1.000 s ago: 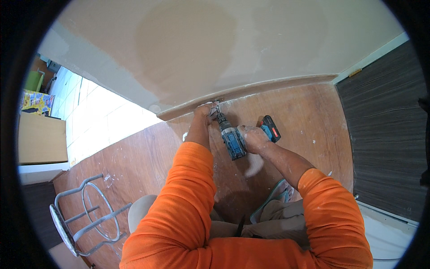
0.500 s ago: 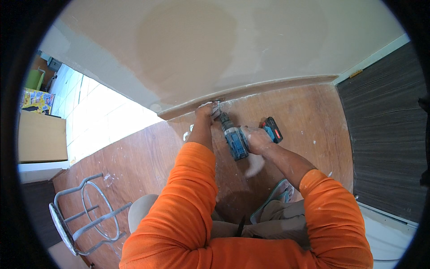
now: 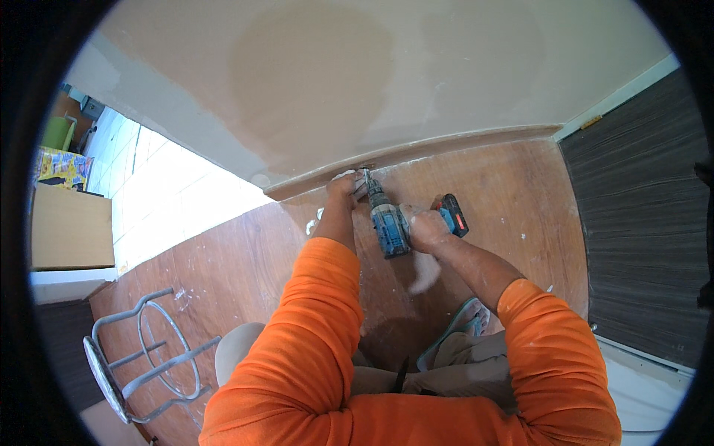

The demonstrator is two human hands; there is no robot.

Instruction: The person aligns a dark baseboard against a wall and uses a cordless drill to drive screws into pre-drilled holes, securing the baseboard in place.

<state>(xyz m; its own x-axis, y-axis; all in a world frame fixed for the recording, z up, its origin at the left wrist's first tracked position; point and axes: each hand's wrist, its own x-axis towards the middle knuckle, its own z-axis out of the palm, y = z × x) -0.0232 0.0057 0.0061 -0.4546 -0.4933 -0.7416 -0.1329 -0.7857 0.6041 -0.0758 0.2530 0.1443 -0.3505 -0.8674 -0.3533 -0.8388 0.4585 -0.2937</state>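
My right hand (image 3: 427,229) grips the handle of a blue and black cordless drill (image 3: 390,229), which lies low over the floor with its chuck toward the wall. The drill's battery pack (image 3: 454,215) sticks out past that hand on the right. From the chuck a thin metal bit (image 3: 367,176) reaches the brown baseboard (image 3: 461,146), beside a small dark mark on it. My left hand (image 3: 344,186) is closed right by the bit, close to the baseboard. Something whitish shows at its fingers, too small to name.
A metal stool (image 3: 152,353) lies on its side at lower left on the wood floor (image 3: 245,256). White crumpled bits (image 3: 314,221) lie near my left forearm. A dark door (image 3: 639,215) stands at right. A cardboard box (image 3: 72,229) stands at far left, beside bright tiles (image 3: 175,193).
The drill has moved forward slightly, its chuck now closer to the baseboard and less of the bit showing. My right hand has barely shifted; my left hand stays by the bit.
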